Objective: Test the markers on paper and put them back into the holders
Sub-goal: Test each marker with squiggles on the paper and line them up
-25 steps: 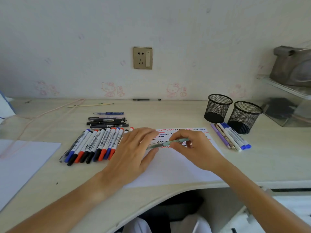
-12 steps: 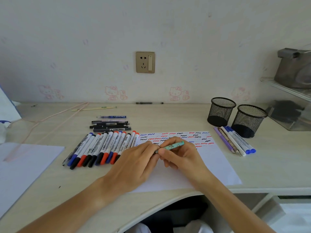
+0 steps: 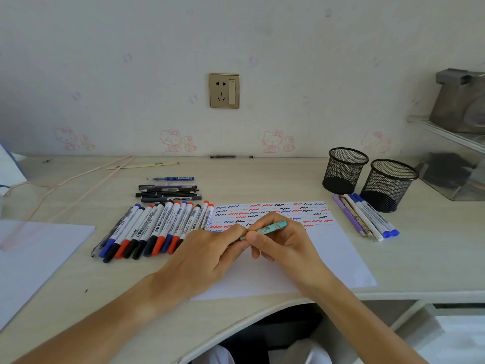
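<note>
Both mesh holders (image 3: 346, 169) at the far right stand empty. The paper (image 3: 328, 248) carries rows of squiggles. Right hand (image 3: 286, 240) and left hand (image 3: 210, 256) pinch a teal pen (image 3: 270, 227) over it; many markers (image 3: 162, 227) wait at the left, so most of the task looks undone.

Both forearms reach in from the lower edge and meet at the middle. The left hand (image 3: 210, 256) lies palm down, knuckles up, its fingers (image 3: 236, 233) curled inward toward the right hand and pinching the near end of a slim teal pen (image 3: 270, 227). The right hand (image 3: 286, 240) is turned thumb-side up, thumb and forefinger pinching the same pen, its other fingers tucked under. The two hands touch at the fingertips.
</note>
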